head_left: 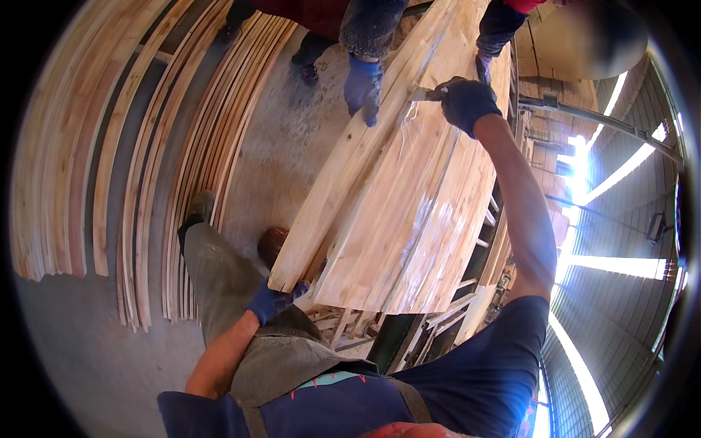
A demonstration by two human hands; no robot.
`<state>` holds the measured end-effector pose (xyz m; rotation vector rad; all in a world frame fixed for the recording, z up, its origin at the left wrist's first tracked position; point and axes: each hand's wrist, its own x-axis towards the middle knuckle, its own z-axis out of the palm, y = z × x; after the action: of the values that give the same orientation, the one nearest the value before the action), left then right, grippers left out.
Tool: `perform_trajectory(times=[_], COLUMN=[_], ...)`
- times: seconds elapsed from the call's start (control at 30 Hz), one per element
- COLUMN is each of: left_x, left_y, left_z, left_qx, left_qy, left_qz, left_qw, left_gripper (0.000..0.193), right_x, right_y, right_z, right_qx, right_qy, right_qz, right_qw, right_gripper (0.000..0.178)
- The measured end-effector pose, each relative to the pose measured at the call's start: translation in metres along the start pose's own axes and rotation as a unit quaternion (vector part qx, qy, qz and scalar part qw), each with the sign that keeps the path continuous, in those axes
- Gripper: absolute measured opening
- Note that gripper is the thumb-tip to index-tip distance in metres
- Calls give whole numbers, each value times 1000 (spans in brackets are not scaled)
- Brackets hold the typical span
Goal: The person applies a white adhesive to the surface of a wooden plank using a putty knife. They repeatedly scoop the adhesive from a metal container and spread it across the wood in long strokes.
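My left hand (276, 301), in a blue glove, is closed around the near end of a long wooden board (328, 186). This board lies lengthwise along the left side of a wide panel of light planks (394, 219), with a dark gap between them at the near end. My right hand (467, 104), also gloved, grips a flat scraper (423, 95) whose blade is at the panel's surface, near the board's edge. Shiny wet-looking streaks (420, 226) run along the planks.
Opposite me a co-worker's blue-gloved hand (363, 89) rests by the board's left edge; their other hand (483, 67) is at the panel's far right. Long wood strips (226, 95) are stacked on the floor at left. A slatted frame (350, 328) stands beneath the panel.
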<state>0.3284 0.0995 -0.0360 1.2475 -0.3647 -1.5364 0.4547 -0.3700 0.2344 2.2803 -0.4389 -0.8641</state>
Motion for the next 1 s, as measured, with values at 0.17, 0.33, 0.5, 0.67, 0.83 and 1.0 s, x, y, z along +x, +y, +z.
perform_trajectory(times=[0.17, 0.33, 0.5, 0.67, 0.83, 1.0], left_x=[1, 6, 1, 9, 7, 8], left_y=[1, -26, 2, -23, -27, -28], left_z=[-5, -1, -4, 1, 5, 8], left_qx=[14, -74, -13, -16, -27, 9], left_qy=[-44, -68, -32, -21, 16, 37], left_qz=[-22, -57, -38, -9, -3, 41], left_qw=[999, 993, 999, 1000, 1000, 998], left_gripper=[35, 37, 40, 37, 36, 34], right_x=[3, 30, -19, -50, -94, -133], right_y=[27, 55, 16, 3, -32, -78], right_z=[-16, 68, 74, 45, 22, -28], right_qx=[31, 331, 312, 320, 389, 304], right_qy=[17, 48, 33, 6, -109, -80], right_qz=[12, 95, 59, -68, -35, -175], right_qw=[999, 938, 948, 945, 914, 933], right_gripper=[21, 25, 27, 23, 22, 21])
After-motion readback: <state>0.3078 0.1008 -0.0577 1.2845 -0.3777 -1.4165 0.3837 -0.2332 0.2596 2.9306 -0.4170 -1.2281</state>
